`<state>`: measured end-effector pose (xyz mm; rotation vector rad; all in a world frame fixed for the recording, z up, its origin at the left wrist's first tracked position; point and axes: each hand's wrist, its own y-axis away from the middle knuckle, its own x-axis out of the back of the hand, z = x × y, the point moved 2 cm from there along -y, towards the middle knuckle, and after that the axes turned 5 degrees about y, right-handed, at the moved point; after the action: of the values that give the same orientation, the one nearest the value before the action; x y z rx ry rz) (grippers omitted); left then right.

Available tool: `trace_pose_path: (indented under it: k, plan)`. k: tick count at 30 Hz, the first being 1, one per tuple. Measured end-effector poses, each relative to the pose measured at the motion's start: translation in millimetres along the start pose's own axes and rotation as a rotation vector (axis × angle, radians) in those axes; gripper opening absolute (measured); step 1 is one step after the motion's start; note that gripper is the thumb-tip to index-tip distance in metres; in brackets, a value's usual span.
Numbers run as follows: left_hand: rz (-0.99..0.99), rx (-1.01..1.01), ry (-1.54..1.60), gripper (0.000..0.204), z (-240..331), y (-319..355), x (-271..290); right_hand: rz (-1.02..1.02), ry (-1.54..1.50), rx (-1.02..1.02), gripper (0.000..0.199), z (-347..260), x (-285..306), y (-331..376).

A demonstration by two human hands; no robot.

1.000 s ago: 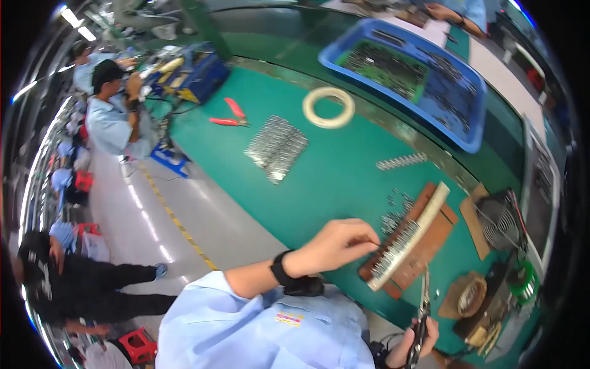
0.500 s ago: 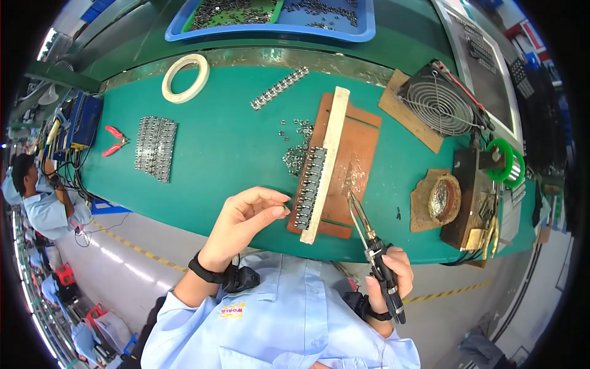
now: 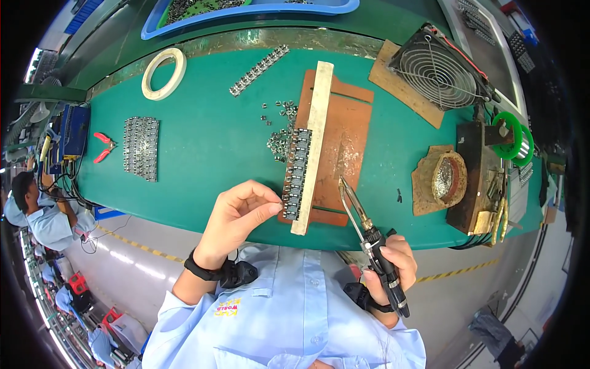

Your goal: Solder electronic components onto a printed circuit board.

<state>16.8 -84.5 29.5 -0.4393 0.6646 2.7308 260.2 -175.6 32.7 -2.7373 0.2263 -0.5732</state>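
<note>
My left hand (image 3: 236, 215) is closed in a pinch at the near left end of a row of small black components (image 3: 297, 175). Whatever lies between thumb and forefinger is too small to make out. The row sits along the left side of a pale straight bar (image 3: 318, 135) on a brown board (image 3: 344, 132). In my right hand (image 3: 393, 270) is a black-handled soldering iron (image 3: 373, 243) with a thin metal tube beside its tip. That tip points at the brown board, right of the bar. Small loose metal parts (image 3: 279, 144) are scattered left of the row.
A ring of tape (image 3: 164, 74), a component strip (image 3: 259, 71), a block of strips (image 3: 141, 149) and red-handled cutters (image 3: 104, 147) lie on the green mat. Rightward stand a fan (image 3: 437, 71), a solder dish (image 3: 447, 178) and a green solder reel (image 3: 512, 139). A blue tray (image 3: 258, 13) is beyond.
The whole view has shifted, so the bench sits higher and further left. Relative to the row, my left fingertips have moved right and now meet its near end. The soldering iron stays over the board.
</note>
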Motion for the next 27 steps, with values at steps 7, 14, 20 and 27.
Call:
trace_pose_path:
  k: [7, 14, 20, 27]
  plan:
    - [0.018, 0.031, 0.013, 0.009, -2.1, -3.4, -3.0, -0.037, 0.004, 0.011, 0.041, 3.5, 1.3, -2.8]
    - [-0.05, 0.011, -0.048, 0.007, -3.2, -7.7, 0.0, -0.073, 0.006, 0.044, 0.041, 5.4, 0.7, -4.3]
    - [-0.041, 0.002, -0.012, 0.008, -4.1, -10.6, 0.7, -0.09, 0.01, 0.038, 0.042, 3.7, -0.3, -5.4]
    - [-0.035, 0.035, 0.016, 0.008, -2.3, -12.0, 1.3, -0.094, 0.002, 0.036, 0.042, 4.1, -1.7, -6.5]
